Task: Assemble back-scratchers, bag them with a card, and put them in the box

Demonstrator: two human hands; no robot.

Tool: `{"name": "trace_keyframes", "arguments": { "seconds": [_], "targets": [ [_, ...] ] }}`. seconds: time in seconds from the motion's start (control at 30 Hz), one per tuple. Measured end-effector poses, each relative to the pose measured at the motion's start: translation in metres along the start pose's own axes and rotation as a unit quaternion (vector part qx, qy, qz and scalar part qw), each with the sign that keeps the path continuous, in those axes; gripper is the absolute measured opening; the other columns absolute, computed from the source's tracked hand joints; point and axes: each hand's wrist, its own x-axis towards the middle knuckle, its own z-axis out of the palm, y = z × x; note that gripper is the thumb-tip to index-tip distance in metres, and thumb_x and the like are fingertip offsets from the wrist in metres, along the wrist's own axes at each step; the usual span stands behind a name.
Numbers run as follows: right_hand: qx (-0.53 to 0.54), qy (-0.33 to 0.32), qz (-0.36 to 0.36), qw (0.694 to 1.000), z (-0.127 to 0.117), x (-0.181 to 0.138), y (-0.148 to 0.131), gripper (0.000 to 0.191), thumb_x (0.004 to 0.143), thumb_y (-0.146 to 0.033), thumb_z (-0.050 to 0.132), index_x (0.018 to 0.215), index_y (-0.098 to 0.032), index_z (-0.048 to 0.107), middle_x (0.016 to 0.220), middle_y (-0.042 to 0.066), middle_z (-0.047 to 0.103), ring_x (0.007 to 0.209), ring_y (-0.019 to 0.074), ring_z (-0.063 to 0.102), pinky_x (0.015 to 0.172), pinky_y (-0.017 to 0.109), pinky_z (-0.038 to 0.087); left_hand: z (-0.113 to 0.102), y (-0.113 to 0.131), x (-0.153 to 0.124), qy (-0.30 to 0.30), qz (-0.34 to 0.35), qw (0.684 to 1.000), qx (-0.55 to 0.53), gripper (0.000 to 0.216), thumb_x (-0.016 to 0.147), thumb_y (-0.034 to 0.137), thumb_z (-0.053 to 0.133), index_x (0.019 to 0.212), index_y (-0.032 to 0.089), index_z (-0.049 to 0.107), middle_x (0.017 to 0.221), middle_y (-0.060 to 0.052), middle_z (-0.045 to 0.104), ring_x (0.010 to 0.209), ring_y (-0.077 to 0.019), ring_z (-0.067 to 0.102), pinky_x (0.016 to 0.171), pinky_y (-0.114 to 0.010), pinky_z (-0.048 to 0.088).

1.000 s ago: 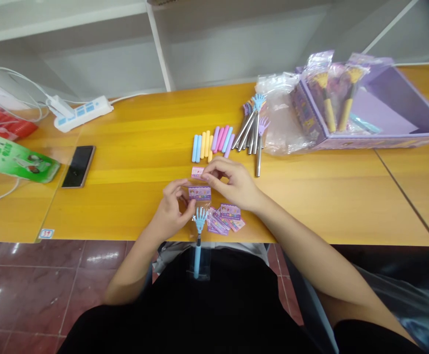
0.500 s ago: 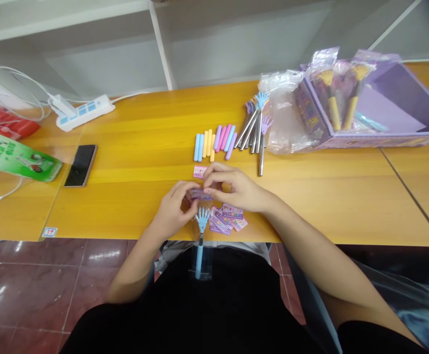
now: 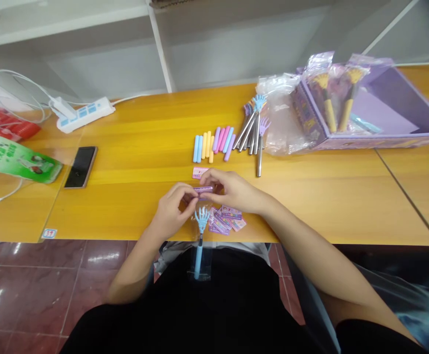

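Between the fingertips of my left hand and my right hand is a small purple printed card; both hands are closed on it. Just below lies a light blue back scratcher, hand-shaped head up, in a clear plastic bag that hangs over the table edge toward my lap. To its right is a loose pile of purple and pink cards. A single pink card lies beyond my fingers, partly covered by my right hand.
Behind my hands are coloured handle sleeves and metal back scratchers. Clear bags lie against a purple box holding bagged yellow scratchers. At left are a phone, a power strip and a green pouch.
The purple card between my hands has been tilted, so it shows a narrower face. My right fingers have come slightly down and left. The bagged back scratcher has stayed in place.
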Motion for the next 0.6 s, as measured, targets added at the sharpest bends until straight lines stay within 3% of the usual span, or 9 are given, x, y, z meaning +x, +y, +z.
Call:
{"name": "trace_keyframes", "arguments": {
  "seconds": [0.1,0.2,0.37,0.6],
  "targets": [
    [-0.037,-0.015,-0.016,0.999,0.0033,0.0018,0.0026,0.019,0.102,-0.038,0.071,0.109,-0.021,0.067,0.091,0.000,0.072,0.074,0.0128,0.061,0.070,0.029,0.046,0.0041,-0.0076,-0.0048,0.013,-0.065,0.996,-0.051,0.026,0.107,0.029,0.067,0.129,0.024,0.057,0.102,-0.002,0.073,0.083,-0.0144,0.075,0.080,-0.029,0.062],
    [-0.054,-0.021,-0.026,0.998,0.0044,0.0027,0.0025,0.016,0.104,-0.036,0.069,0.105,-0.021,0.070,0.086,-0.001,0.070,0.072,0.0122,0.060,0.069,0.029,0.044,0.0058,-0.0109,-0.0066,0.017,-0.076,0.995,-0.060,0.039,0.105,0.034,0.070,0.138,0.024,0.052,0.115,-0.006,0.075,0.088,-0.0154,0.077,0.084,-0.031,0.063],
    [-0.065,-0.029,-0.036,0.997,0.0024,0.0014,0.0008,0.009,0.101,-0.025,0.066,0.107,-0.020,0.071,0.088,-0.001,0.071,0.073,0.0118,0.059,0.071,0.028,0.044,0.0022,-0.0051,-0.0038,-0.007,-0.076,0.997,-0.024,0.032,0.107,0.031,0.067,0.136,0.024,0.057,0.116,-0.006,0.078,0.085,-0.0158,0.078,0.086,-0.033,0.062],
    [-0.067,-0.048,-0.024,0.996,-0.0030,-0.0014,-0.0029,0.017,0.099,-0.018,0.062,0.112,-0.019,0.071,0.090,0.001,0.073,0.072,0.0120,0.058,0.071,0.028,0.043,0.0014,-0.0038,-0.0020,-0.027,-0.071,0.997,-0.006,0.028,0.109,0.027,0.063,0.137,0.024,0.059,0.096,-0.001,0.076,0.084,-0.0182,0.078,0.090,-0.035,0.060]
  ]
}}
